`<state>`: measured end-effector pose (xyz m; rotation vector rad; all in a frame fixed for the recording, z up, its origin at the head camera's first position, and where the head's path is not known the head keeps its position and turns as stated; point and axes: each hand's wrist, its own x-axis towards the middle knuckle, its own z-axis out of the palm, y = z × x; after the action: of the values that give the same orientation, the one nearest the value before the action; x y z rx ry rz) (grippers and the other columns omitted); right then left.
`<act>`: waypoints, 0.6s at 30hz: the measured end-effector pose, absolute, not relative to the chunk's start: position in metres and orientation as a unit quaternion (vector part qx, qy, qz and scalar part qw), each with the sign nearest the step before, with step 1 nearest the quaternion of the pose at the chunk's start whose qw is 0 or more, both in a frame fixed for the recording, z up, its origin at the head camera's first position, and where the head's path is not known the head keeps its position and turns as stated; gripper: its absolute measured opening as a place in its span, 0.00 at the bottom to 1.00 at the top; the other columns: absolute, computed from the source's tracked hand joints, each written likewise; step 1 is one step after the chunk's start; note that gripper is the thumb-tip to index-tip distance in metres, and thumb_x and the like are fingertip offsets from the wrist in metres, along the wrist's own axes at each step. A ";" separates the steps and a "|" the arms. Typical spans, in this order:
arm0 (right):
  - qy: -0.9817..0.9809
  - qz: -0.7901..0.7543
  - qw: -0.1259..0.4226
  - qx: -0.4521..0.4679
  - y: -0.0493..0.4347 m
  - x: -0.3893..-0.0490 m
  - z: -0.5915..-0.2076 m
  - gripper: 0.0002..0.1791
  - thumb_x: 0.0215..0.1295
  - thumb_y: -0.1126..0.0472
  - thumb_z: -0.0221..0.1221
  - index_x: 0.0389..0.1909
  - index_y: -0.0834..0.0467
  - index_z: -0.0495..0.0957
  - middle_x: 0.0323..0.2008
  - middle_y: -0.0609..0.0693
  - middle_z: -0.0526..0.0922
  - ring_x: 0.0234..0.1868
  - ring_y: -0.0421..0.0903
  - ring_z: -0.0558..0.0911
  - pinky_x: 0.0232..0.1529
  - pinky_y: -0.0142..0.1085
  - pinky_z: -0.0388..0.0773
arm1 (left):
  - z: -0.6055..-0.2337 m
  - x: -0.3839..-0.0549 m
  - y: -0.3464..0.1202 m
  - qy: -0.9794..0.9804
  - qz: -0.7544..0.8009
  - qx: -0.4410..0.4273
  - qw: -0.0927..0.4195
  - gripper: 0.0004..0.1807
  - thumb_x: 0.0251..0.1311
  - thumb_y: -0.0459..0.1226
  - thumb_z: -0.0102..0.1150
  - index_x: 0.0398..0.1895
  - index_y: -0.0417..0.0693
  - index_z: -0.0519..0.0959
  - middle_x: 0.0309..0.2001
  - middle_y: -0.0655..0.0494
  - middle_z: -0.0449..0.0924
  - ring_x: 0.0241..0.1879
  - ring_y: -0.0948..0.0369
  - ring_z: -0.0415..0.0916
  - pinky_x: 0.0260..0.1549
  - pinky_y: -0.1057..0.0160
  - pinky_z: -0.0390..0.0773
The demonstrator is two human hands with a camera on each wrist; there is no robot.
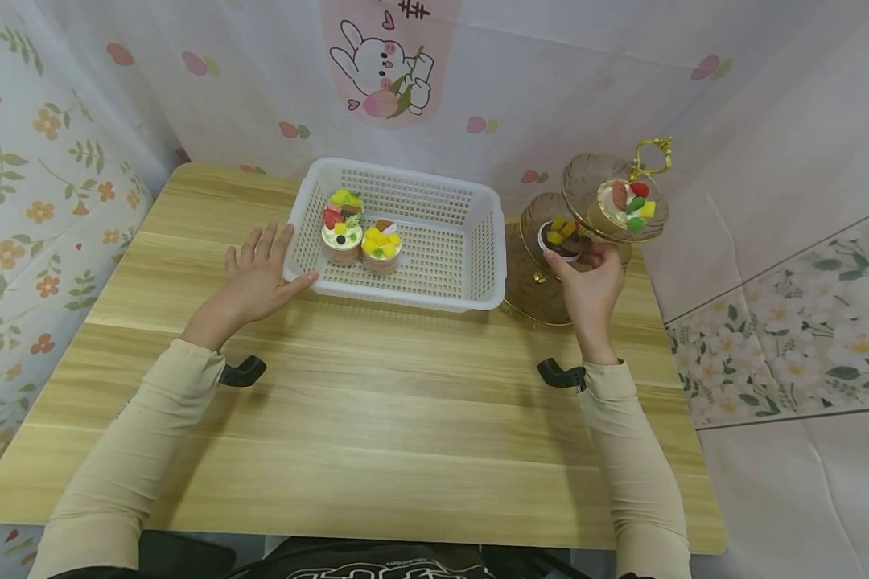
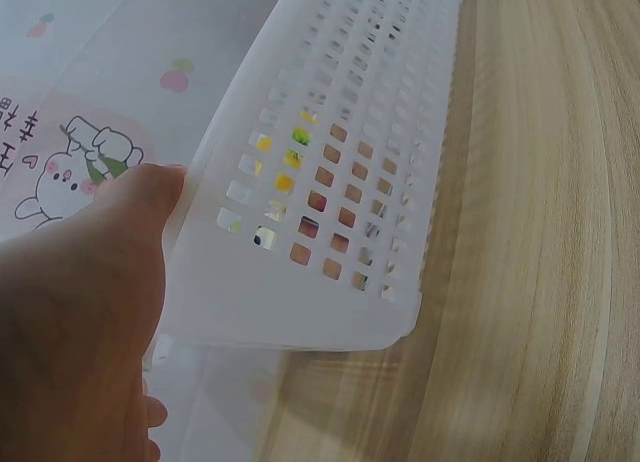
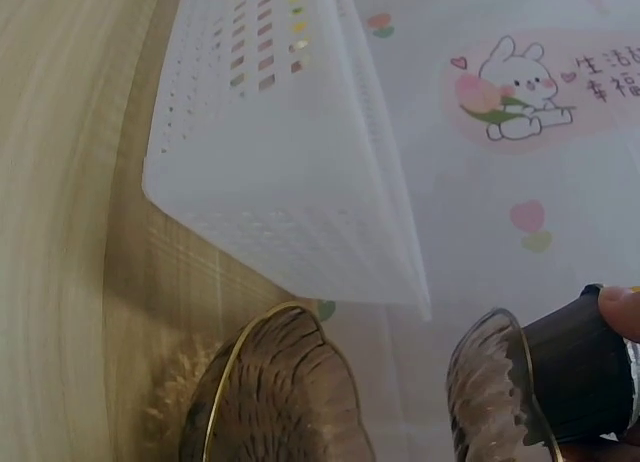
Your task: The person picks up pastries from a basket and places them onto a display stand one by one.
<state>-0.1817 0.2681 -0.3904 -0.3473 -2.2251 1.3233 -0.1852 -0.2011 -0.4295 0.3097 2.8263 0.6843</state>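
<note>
My right hand [image 1: 595, 283] pinches a dark dessert cup [image 1: 563, 239] with yellow pieces on top, at the middle tier of a tiered stand [image 1: 536, 299]. In the right wrist view the cup's black side [image 3: 575, 377] is tilted against a clear gold-rimmed plate [image 3: 490, 382]. Fingers spread, my left hand [image 1: 255, 277] touches the left end of a white perforated basket [image 1: 434, 299] with its thumb at the rim. Inside the basket's left part stand several fruit-topped dessert cups [image 1: 381, 248]. Another fruit-topped cup [image 1: 611, 205] sits on the stand's top tier.
The stand has a gold handle [image 1: 653, 157] on top and stands right of the basket at the back right of the wooden table [image 1: 376, 426]. A printed curtain [image 1: 261, 88] hangs behind the table, and a wall [image 1: 789, 322] is at the right.
</note>
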 end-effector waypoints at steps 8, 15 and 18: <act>-0.827 0.480 0.258 -0.139 0.269 -0.183 -0.394 0.33 0.46 0.48 0.77 0.50 0.58 0.75 0.42 0.43 0.80 0.39 0.32 0.79 0.40 0.23 0.75 | -0.430 -0.185 -0.201 0.961 0.234 0.105 0.105 0.54 0.66 0.69 0.38 0.80 0.50 0.30 0.80 0.37 0.24 0.78 0.35 0.23 0.65 0.23 0.27; -0.827 0.479 0.263 -0.135 0.269 -0.187 -0.398 0.33 0.46 0.48 0.77 0.50 0.59 0.75 0.43 0.45 0.81 0.40 0.34 0.79 0.41 0.23 0.74 | -0.430 -0.185 -0.201 0.961 0.235 0.105 0.105 0.54 0.66 0.69 0.38 0.80 0.50 0.30 0.80 0.37 0.24 0.78 0.35 0.24 0.66 0.23 0.27; -0.829 0.476 0.260 -0.138 0.270 -0.189 -0.399 0.34 0.46 0.49 0.77 0.51 0.60 0.75 0.43 0.48 0.82 0.39 0.34 0.79 0.41 0.23 0.74 | -0.430 -0.186 -0.202 0.961 0.235 0.105 0.102 0.54 0.66 0.69 0.38 0.80 0.50 0.31 0.80 0.37 0.25 0.78 0.35 0.24 0.65 0.23 0.27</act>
<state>-0.1889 0.2696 -0.3990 -0.3731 -2.2442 1.2895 -0.1856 -0.2017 -0.4303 0.3090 2.8365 0.6938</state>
